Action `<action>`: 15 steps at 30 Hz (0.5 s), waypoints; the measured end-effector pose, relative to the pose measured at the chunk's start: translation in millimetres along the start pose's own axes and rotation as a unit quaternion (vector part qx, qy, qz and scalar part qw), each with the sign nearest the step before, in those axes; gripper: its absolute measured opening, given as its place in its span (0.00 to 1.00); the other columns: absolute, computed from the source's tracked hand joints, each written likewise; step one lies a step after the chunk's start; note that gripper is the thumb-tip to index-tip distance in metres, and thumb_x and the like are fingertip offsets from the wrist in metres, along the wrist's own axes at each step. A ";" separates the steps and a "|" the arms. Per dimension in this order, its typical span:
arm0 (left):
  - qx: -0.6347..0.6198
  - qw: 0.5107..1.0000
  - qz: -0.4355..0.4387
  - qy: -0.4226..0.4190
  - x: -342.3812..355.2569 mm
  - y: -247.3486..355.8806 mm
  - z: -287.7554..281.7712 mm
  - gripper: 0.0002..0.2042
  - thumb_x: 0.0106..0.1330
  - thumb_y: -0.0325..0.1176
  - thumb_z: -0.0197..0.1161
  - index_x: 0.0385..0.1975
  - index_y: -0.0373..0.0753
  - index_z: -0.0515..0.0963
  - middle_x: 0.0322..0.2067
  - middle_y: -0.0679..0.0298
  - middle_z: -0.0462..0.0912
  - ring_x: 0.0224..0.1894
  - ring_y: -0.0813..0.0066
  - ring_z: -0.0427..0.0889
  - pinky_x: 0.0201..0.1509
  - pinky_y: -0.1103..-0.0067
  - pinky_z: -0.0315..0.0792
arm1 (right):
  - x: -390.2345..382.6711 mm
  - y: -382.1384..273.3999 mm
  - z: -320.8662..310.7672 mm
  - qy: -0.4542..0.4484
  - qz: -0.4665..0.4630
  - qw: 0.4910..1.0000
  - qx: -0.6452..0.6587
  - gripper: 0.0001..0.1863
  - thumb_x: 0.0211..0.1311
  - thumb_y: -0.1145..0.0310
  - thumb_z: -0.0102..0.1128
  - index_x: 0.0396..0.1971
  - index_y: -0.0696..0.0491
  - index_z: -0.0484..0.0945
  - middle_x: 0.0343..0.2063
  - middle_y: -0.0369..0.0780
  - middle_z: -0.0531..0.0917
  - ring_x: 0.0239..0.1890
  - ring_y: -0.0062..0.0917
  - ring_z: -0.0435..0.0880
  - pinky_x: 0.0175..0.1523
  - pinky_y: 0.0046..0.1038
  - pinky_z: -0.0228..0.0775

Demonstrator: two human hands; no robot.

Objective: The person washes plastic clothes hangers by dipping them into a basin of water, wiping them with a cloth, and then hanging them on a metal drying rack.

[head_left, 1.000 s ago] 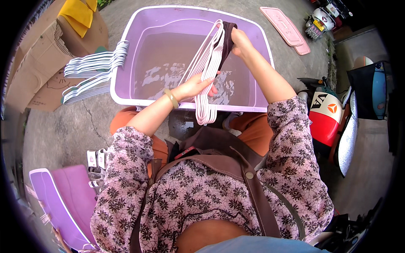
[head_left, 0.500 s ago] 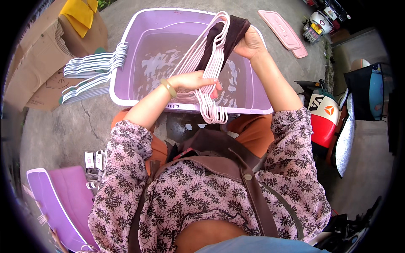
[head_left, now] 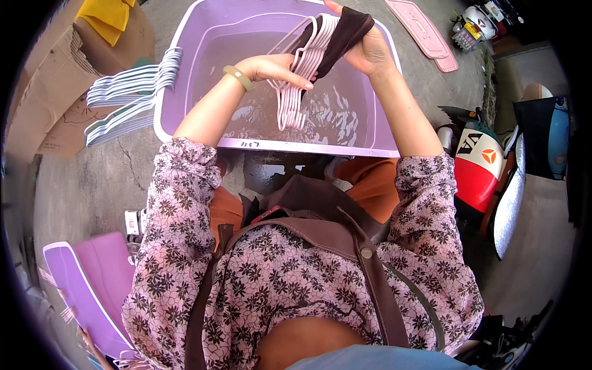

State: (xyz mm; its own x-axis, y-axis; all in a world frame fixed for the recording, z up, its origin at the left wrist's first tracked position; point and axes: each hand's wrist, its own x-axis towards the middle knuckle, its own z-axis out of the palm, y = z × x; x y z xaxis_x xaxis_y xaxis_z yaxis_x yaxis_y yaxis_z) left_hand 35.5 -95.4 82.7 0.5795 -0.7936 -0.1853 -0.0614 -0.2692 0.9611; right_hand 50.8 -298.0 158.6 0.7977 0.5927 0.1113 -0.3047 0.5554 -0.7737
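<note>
A bundle of several pale pink clothes hangers (head_left: pixel 291 106) is gripped by my left hand (head_left: pixel 274 66), hooks pointing down toward me. My right hand (head_left: pixel 372 54) holds a dark brown cloth (head_left: pixel 345 38) against the far side of the bundle, and part of the cloth shows between the hangers. Both hands are above a large purple tub (head_left: pixel 296 147) of murky water. Over the tub's left rim hangs another set of pale hangers (head_left: pixel 132 86). The fingertips of my left hand are partly hidden behind the bundle.
Cardboard boxes (head_left: pixel 55 86) with a yellow cloth (head_left: pixel 108 17) stand at the far left. A second purple tub (head_left: pixel 95 283) is at lower left. Pink lids (head_left: pixel 425 34) lie beyond the tub, and a red-and-white object (head_left: pixel 475 172) stands to my right.
The bundle of hangers has shifted up and slightly left, away from the tub's near rim, with its hooks now over the water. Both hands moved farther from me, still holding hangers and cloth.
</note>
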 end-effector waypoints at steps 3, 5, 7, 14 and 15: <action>-0.186 0.982 -0.002 0.031 -9.6 -40.1 19.3 0.29 0.53 0.40 0.66 0.52 0.31 0.66 0.47 0.59 0.74 0.51 0.74 0.71 0.57 0.79 0.63 | -2.8 70.5 -26.1 0.078 0.071 0.994 -0.021 0.20 0.62 0.60 0.48 0.51 0.54 0.69 0.35 0.37 0.79 0.37 0.22 0.78 0.46 0.27 0.71; -0.179 0.974 -0.104 0.088 -11.1 -86.4 31.6 0.29 0.47 0.43 0.70 0.47 0.32 0.71 0.43 0.62 0.75 0.45 0.78 0.72 0.50 0.82 0.65 | -2.7 115.9 -31.6 0.133 0.155 0.977 -0.059 0.17 0.61 0.64 0.49 0.49 0.53 0.70 0.36 0.38 0.79 0.38 0.23 0.78 0.46 0.26 0.70; -0.112 0.983 -0.116 0.092 -19.1 -94.5 41.9 0.28 0.47 0.43 0.71 0.46 0.35 0.72 0.41 0.64 0.76 0.43 0.78 0.73 0.49 0.83 0.66 | -5.1 148.6 -39.4 0.164 0.205 0.957 -0.123 0.18 0.62 0.66 0.46 0.51 0.53 0.69 0.38 0.39 0.78 0.41 0.24 0.77 0.48 0.27 0.69; -0.104 0.978 -0.018 0.182 -24.5 -35.1 25.7 0.23 0.50 0.40 0.68 0.46 0.38 0.73 0.39 0.66 0.78 0.43 0.81 0.73 0.50 0.81 0.66 | -12.6 96.1 -16.3 0.053 0.080 0.966 -0.241 0.20 0.63 0.66 0.37 0.53 0.55 0.69 0.48 0.39 0.74 0.49 0.22 0.72 0.56 0.25 0.60; -0.095 0.976 0.033 0.192 -26.6 -23.3 25.8 0.22 0.51 0.39 0.68 0.45 0.38 0.73 0.39 0.66 0.78 0.43 0.81 0.73 0.49 0.81 0.66 | -14.5 83.2 -7.2 0.025 0.036 0.963 -0.265 0.20 0.62 0.66 0.38 0.52 0.56 0.70 0.49 0.38 0.74 0.49 0.21 0.72 0.56 0.24 0.60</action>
State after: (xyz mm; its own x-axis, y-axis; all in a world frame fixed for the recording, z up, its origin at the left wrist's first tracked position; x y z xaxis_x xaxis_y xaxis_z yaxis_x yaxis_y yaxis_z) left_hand 0.5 -82.1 60.0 0.8433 -0.5334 -0.0658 0.0218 -0.0884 0.9958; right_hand 17.7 -264.6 88.1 0.8125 0.5823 0.0260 -0.0617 0.1303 -0.9896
